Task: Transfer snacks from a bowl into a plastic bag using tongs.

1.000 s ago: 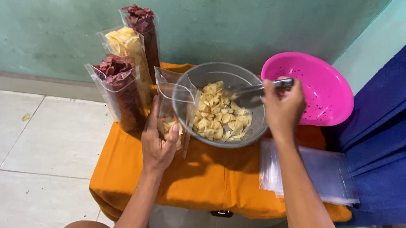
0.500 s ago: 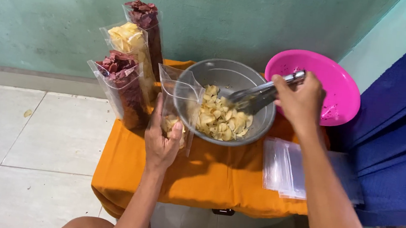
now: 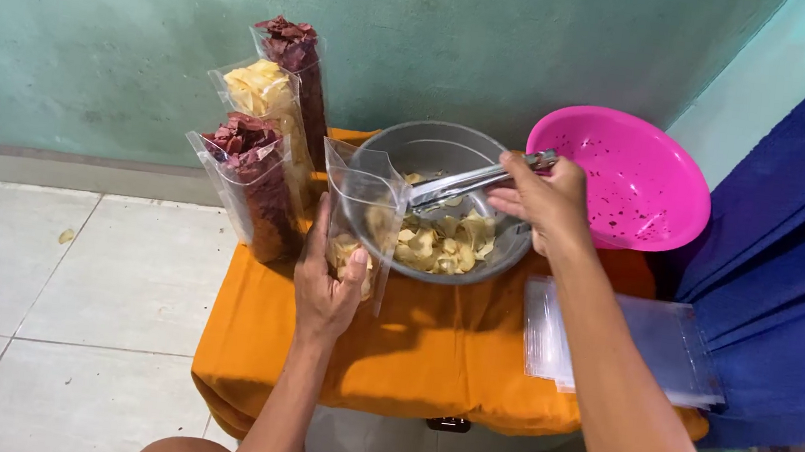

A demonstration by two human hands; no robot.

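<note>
My left hand (image 3: 327,283) grips a clear plastic bag (image 3: 364,210) that stands upright with a few yellow chips at its bottom. It leans against a grey metal bowl (image 3: 450,151) of yellow chips (image 3: 443,242). My right hand (image 3: 545,199) holds metal tongs (image 3: 467,181) over the bowl, their tips pointing left towards the mouth of the bag. Everything rests on a small table covered with an orange cloth (image 3: 429,348).
Three filled clear bags stand at the back left: dark red chips (image 3: 297,65), yellow chips (image 3: 262,97) and dark red chips (image 3: 256,181). A pink colander (image 3: 627,175) leans at the back right. A stack of flat clear bags (image 3: 629,345) lies at the right, beside a blue curtain (image 3: 799,248).
My right hand swung the tongs from deep in the bowl up and leftwards, so their tips now reach the bag's opening. My left hand kept holding the bag.
</note>
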